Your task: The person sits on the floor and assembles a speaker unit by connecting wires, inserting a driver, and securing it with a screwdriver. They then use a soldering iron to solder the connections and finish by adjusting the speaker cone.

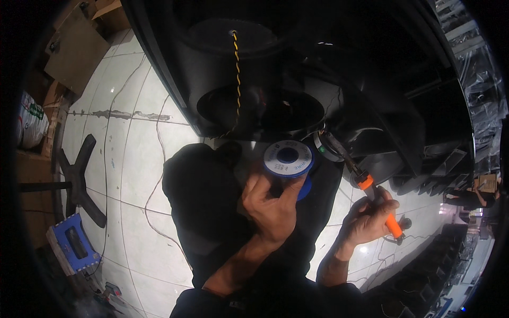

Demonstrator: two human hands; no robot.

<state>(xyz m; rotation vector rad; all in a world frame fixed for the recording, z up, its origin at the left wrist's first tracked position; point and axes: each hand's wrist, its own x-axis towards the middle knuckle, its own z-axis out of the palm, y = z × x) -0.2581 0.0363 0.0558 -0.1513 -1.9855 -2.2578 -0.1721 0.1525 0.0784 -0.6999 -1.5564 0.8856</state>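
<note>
My left hand (pixel 271 208) grips a blue spool of solder wire (pixel 289 168) with a white round label, held over my dark-clothed lap. In my right hand (pixel 370 223) is a soldering iron (pixel 365 180) with an orange and black handle. Its metal shaft slants up and left toward a round metallic part with a green label (pixel 327 147) at the lower edge of a large black cabinet (pixel 222 69); whether the tip touches it I cannot tell. A twisted yellow and black wire (pixel 238 79) runs down from a hole in the cabinet.
White floor tiles (pixel 138 175) carry loose cables. At left stand a black stand base (pixel 79 180), a blue stool (pixel 76 245) and cardboard (pixel 79 45). Rows of black parts (pixel 419 275) lie at lower right. Another person (pixel 472 199) is far right.
</note>
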